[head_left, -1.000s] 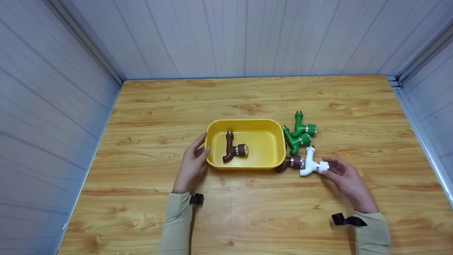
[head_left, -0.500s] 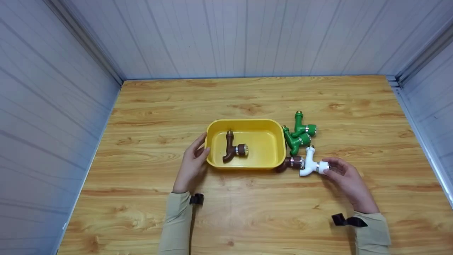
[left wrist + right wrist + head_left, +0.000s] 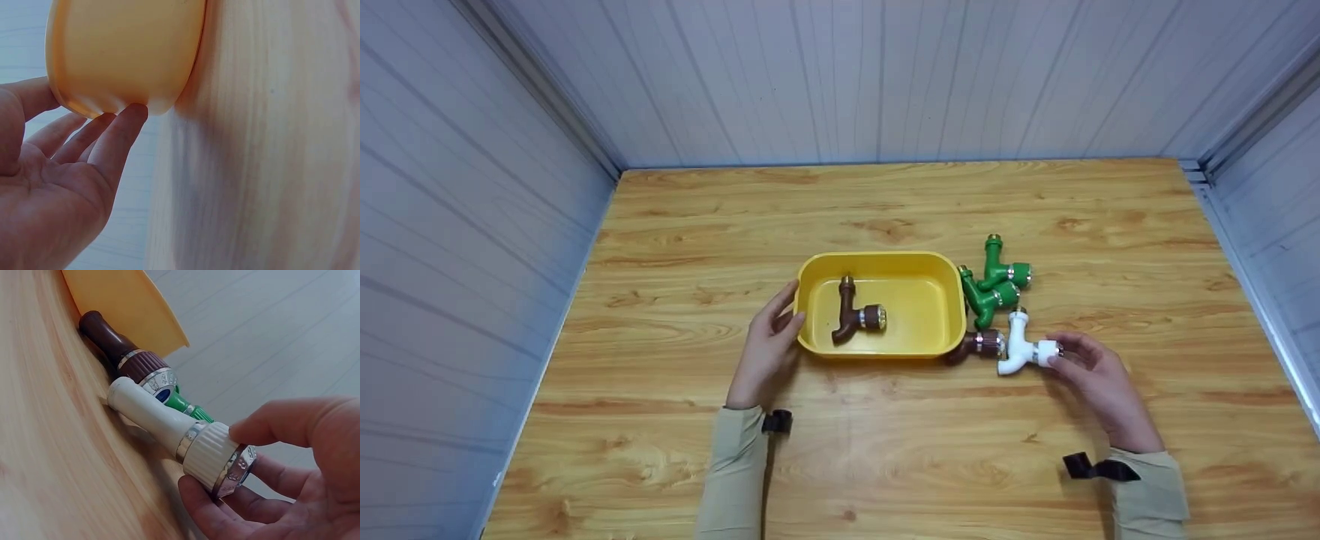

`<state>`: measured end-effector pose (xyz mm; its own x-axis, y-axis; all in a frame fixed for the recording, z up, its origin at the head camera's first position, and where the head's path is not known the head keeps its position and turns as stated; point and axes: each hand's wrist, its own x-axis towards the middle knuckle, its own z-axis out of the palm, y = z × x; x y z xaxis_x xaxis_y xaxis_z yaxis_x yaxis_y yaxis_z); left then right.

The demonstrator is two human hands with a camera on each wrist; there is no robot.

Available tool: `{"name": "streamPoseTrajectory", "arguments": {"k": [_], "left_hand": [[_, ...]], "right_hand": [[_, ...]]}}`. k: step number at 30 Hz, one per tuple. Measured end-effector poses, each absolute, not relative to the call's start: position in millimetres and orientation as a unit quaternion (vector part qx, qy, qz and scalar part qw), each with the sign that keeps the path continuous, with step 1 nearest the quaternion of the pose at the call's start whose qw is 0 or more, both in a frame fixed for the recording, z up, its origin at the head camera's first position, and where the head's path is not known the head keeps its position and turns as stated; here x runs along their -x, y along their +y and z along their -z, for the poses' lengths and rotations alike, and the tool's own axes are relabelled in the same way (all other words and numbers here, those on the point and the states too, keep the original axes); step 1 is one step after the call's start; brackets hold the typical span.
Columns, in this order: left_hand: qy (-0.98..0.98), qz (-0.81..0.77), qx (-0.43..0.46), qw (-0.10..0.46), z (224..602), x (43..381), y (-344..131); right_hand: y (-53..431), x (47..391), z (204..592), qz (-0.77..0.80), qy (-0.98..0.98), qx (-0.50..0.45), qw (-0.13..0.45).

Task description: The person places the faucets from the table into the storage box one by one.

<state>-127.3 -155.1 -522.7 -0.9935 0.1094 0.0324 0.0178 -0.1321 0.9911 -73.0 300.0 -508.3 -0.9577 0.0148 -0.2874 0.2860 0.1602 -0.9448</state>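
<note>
"Which way does the white tap lie from the right hand?"

"Just left of it on my feed; thumb and fingers pinch its knob. The body runs front to back, brass inlet farthest. I can't tell whether it touches the surface."

"Left hand?"

"Spread, against the yellow basin. One brown tap blocks between basin and white tap; two green taps lie behind."
</note>
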Motion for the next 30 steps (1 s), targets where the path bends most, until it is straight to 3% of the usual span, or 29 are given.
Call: {"name": "streamPoseTrajectory", "arguments": {"k": [30], "left_hand": [[0.686, -0.725, -0.065, 0.018, 523.5, 129.9, -158.3]], "right_hand": [[300.1, 69.6, 503.1, 0.687, 0.718, -0.083, 0.072]]}}
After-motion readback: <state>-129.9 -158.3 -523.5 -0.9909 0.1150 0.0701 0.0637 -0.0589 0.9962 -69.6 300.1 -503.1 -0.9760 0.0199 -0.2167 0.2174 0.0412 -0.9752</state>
